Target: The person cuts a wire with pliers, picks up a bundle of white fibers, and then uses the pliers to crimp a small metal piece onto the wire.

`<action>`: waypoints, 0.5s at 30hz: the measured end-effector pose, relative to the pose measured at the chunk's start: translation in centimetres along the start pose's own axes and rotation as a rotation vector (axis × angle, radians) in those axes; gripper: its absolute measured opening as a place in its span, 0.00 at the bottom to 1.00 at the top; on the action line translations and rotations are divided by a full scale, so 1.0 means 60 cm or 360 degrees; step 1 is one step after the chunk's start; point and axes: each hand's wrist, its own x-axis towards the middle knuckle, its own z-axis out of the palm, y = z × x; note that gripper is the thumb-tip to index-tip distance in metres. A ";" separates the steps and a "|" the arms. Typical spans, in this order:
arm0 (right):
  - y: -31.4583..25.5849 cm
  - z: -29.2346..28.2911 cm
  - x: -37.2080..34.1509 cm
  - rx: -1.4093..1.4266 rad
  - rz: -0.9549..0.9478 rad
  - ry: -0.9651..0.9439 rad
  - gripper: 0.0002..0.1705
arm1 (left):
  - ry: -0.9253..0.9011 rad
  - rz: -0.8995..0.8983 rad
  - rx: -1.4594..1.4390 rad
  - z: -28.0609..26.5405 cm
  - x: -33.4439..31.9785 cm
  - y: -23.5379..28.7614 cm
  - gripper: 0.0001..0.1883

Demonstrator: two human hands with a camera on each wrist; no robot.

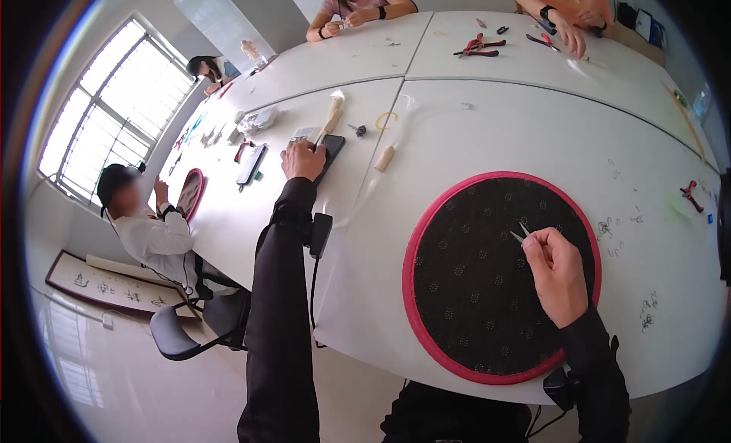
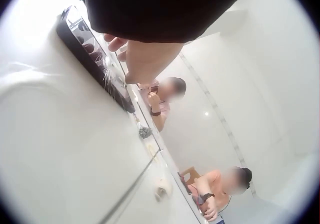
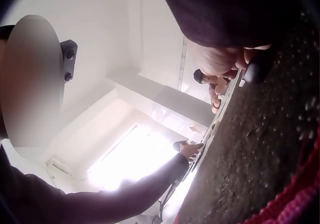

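Observation:
My right hand (image 1: 560, 275) pinches a pair of metal tweezers (image 1: 521, 235), tips pointing left over a round black mat (image 1: 472, 291) with a red rim. The right wrist view shows this hand low over the dark mat (image 3: 250, 149). My left hand (image 1: 303, 161) reaches over the far left part of the table, at a dark phone (image 1: 333, 155). Fine whitish strands (image 2: 109, 73) lie across the phone's glossy face, right beside the spread fingers (image 2: 117, 43). A tan bundle with pale strands (image 1: 333, 114) lies just beyond this hand.
A tan roll (image 1: 384, 158) with a clear loop lies right of the left hand. Another phone (image 1: 251, 166) lies farther left. Red-handled pliers (image 1: 480, 47) are at the back, smaller pliers (image 1: 691, 195) at right. Small wire bits (image 1: 609, 228) lie beside the mat. Other people sit around the table (image 1: 365, 268).

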 end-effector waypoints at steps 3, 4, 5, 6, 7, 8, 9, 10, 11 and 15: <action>-0.005 -0.001 0.000 0.0021 0.0031 -0.0007 0.14 | 0.0080 -0.0009 -0.0177 0.014 0.020 -0.012 0.10; -0.005 -0.001 -0.001 0.0028 0.0039 -0.0013 0.14 | 0.0052 -0.0022 -0.0221 0.016 0.032 -0.021 0.10; -0.005 -0.001 -0.001 0.0038 0.0047 -0.0017 0.13 | 0.0215 0.0034 -0.0182 0.020 0.043 -0.028 0.10; -0.005 0.000 0.000 0.0051 0.0055 -0.0020 0.13 | 0.0290 0.0011 -0.0371 0.012 0.053 -0.032 0.11; -0.005 0.001 0.000 0.0038 0.0038 -0.0011 0.13 | 0.0250 0.0033 -0.0534 0.002 0.066 -0.038 0.11; -0.003 0.001 -0.002 0.0028 0.0046 -0.0015 0.13 | 0.0204 0.0054 -0.0696 -0.007 0.075 -0.044 0.12; -0.003 0.001 -0.001 0.0016 0.0045 -0.0018 0.13 | -0.0004 -0.0073 -0.0985 -0.023 0.080 -0.045 0.12; -0.003 0.000 0.000 0.0001 0.0039 -0.0018 0.13 | -0.0209 -0.0205 -0.1273 -0.045 0.083 -0.038 0.12; -0.004 0.001 0.000 0.0037 0.0036 -0.0014 0.13 | -0.0361 -0.0314 -0.1182 -0.074 0.081 -0.026 0.18; -0.007 0.000 0.001 0.0052 0.0112 -0.0028 0.13 | -0.0369 -0.0375 -0.1468 -0.094 0.088 -0.032 0.17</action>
